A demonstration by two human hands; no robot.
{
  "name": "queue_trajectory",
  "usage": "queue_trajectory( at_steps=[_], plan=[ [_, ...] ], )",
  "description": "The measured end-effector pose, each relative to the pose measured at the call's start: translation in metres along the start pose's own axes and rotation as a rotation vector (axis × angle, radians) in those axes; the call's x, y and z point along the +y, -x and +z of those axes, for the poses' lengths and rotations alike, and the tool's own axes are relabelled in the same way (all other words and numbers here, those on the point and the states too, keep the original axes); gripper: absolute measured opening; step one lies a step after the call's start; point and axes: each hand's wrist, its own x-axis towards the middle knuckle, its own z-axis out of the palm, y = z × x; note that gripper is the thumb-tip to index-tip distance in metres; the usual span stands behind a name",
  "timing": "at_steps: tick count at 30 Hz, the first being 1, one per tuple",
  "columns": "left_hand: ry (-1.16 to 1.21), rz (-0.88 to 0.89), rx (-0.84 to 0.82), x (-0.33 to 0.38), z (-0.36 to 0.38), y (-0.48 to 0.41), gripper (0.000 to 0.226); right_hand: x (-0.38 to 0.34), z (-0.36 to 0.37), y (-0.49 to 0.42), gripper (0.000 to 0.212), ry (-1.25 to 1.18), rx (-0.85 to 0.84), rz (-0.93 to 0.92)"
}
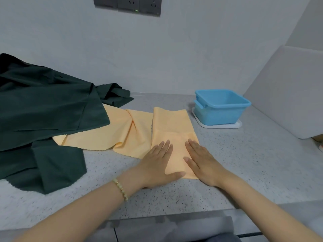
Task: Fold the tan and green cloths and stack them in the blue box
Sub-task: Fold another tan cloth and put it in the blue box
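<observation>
The speckled grey tabletop (244,163) carries everything. The heap of green cloths (43,110) sprawls unfolded over its left side, one corner lying on top of a loose tan cloth (113,133) that is rumpled in the middle. Just right of that lies the folded tan cloth (172,123), doubled into a narrow strip whose long axis runs straight away from the person toward the wall.

The blue box (218,114) sits on a white tray (218,126) to the right of the strip's far end, near it but not touching, and seems to have nothing in it.

Both hands lie flat on the strip's near end, fingers straight and pressing, gripping nothing: the left hand (157,165) on its left edge, the right hand (201,161) on its right. The next fold, I'd judge, brings one end over the other along that axis. The right hand is nearer the box.
</observation>
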Motion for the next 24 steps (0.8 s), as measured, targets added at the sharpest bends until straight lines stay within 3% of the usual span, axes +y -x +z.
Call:
queue_trajectory(
  at_steps=[3, 7, 9, 18, 24],
  plan=[
    [-0.037, 0.070, -0.050, -0.002, 0.000, 0.023, 0.116, -0.001, 0.003, 0.027, 0.067, 0.031, -0.026, -0.054],
    [-0.110, 0.118, -0.091, -0.011, -0.012, 0.036, 0.116, -0.001, 0.000, 0.050, 0.100, 0.066, -0.053, -0.098],
    [-0.139, 0.136, -0.105, -0.014, -0.017, 0.036, 0.113, 0.000, -0.003, 0.053, 0.103, 0.068, -0.055, -0.106],
    [-0.152, 0.197, -0.076, -0.027, -0.027, 0.033, 0.084, 0.012, -0.015, 0.046, 0.073, 0.153, 0.080, -0.195],
    [-0.435, 0.201, 0.115, -0.030, -0.045, 0.005, 0.069, 0.030, -0.034, 0.029, 0.049, -0.059, 0.169, -0.223]
  ],
)
